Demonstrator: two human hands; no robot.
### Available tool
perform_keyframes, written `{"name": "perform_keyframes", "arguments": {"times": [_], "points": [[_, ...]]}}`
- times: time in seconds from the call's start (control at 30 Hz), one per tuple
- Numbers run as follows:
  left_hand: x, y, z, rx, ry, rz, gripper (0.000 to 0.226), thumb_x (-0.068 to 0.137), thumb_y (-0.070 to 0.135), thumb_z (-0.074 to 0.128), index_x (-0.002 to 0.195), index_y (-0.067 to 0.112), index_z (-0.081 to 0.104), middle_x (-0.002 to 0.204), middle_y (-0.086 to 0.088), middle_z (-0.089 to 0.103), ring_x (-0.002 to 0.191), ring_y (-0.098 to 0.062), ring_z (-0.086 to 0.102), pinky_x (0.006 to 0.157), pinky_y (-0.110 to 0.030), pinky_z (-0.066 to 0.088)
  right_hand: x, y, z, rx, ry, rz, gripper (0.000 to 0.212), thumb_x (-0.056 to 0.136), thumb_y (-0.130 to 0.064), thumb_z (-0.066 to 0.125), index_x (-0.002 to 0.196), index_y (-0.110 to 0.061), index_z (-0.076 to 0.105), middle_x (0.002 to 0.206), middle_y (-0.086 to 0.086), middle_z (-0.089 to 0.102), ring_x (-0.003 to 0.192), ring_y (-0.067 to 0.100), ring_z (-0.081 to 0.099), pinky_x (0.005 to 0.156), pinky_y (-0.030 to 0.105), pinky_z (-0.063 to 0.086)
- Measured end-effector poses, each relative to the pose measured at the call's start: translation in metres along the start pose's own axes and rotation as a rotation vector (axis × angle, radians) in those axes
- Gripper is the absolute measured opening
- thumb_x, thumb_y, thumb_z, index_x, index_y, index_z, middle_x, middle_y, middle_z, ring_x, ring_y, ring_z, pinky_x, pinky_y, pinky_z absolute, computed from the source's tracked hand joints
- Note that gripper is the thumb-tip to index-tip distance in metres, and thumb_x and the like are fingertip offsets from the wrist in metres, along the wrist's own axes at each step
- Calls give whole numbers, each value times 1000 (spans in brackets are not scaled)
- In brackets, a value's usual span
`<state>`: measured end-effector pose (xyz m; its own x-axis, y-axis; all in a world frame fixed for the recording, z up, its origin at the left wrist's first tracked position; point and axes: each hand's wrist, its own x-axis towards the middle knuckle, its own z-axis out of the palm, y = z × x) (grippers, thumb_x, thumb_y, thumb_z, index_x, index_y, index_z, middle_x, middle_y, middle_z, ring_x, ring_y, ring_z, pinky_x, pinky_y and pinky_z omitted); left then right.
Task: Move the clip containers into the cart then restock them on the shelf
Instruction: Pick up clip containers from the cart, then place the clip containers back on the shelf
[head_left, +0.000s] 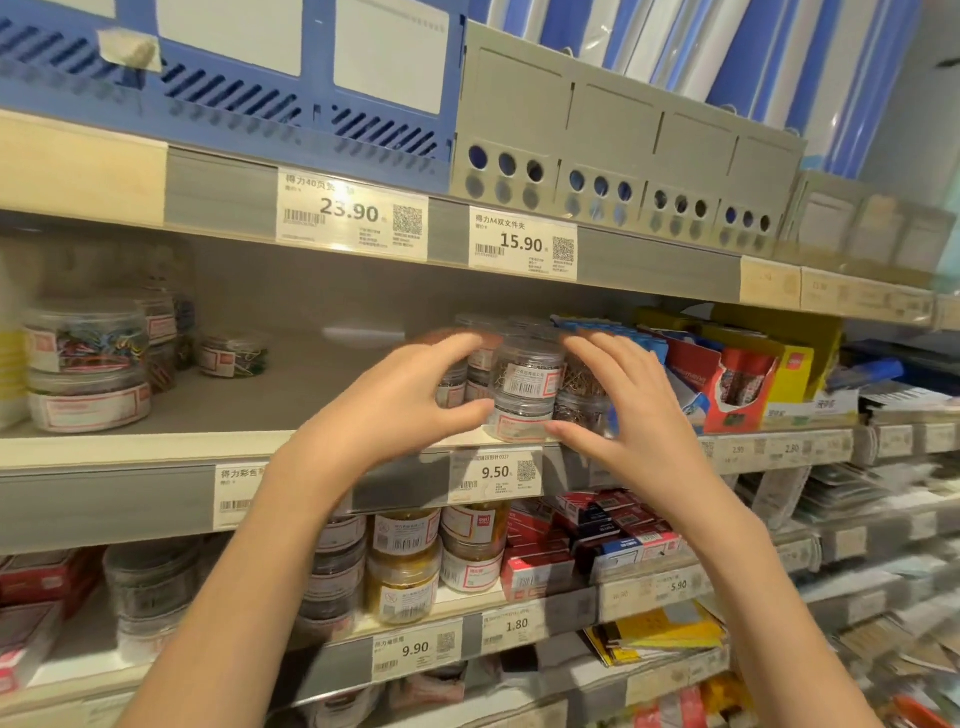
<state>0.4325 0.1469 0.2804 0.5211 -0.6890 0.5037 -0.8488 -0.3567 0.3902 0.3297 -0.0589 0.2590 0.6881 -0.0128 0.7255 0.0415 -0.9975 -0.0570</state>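
Both hands up at the middle shelf (130, 441), cupped round a cluster of stacked clip containers (527, 387).

Left hand (410, 400) curled against the cluster's left side, thumb low, fingers over the top; right hand (618, 405) spread against its right side, fingers only lightly bent. Whether either truly grips: cannot tell. Further left of the left hand, 2 wider tubs of coloured clips (85, 364); beyond the right hand, red and yellow boxes (748, 374); below both wrists, a 9.50 price tag (496, 472).

Blue slotted file boxes (249, 88) beside grey file boxes (613, 150) on top shelf; red-yellow carton (748, 379) mid-shelf right.
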Motion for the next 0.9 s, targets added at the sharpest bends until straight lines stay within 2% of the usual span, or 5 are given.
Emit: {"name": "perform_keyframes", "arguments": {"times": [0.23, 0.4, 0.57, 0.7, 0.9], "points": [[-12, 29, 23, -37, 136, 304, 59, 85, 36, 62, 139, 35, 37, 150, 11, 28, 141, -5, 14, 116, -28, 10, -43, 0, -29, -68, -13, 92, 74, 81, -51, 57, 145, -31, 26, 151, -11, 24, 140, 5, 12, 117, 49, 13], [-8, 57, 63, -62, 103, 482, 60, 81, 49, 46, 137, 31, 42, 149, 6, 34, 142, -13, 19, 117, -38, 12, -96, 12, -46, -215, -48, 205, 76, 80, -49, 61, 145, -25, 29, 152, -7, 25, 141, 11, 16, 116, 50, 11], [-12, 85, 119, -75, -74, 551, 64, 85, 36, 62, 142, 30, 34, 153, 5, 24, 144, -12, 9, 118, -36, 2, -171, 21, -66, -349, -164, 414, 77, 83, -50, 57, 148, -28, 21, 154, -10, 15, 144, 10, 7, 116, 40, -3], [-14, 111, 170, -93, -241, 604, 66, 87, 40, 60, 144, 32, 28, 154, 6, 19, 144, -11, 5, 117, -34, -2, -225, 27, -82, -426, -217, 569, 78, 84, -49, 59, 148, -25, 20, 155, -5, 17, 145, 14, 10, 118, 48, 7], [-23, 165, 245, -168, -430, 697, 69, 87, 40, 60, 146, 28, 26, 154, 3, 20, 144, -15, 9, 117, -41, 9, -293, 40, -98, -503, -251, 733, 81, 83, -51, 60, 148, -24, 19, 156, -7, 14, 145, 11, 6, 117, 42, -1]]}}
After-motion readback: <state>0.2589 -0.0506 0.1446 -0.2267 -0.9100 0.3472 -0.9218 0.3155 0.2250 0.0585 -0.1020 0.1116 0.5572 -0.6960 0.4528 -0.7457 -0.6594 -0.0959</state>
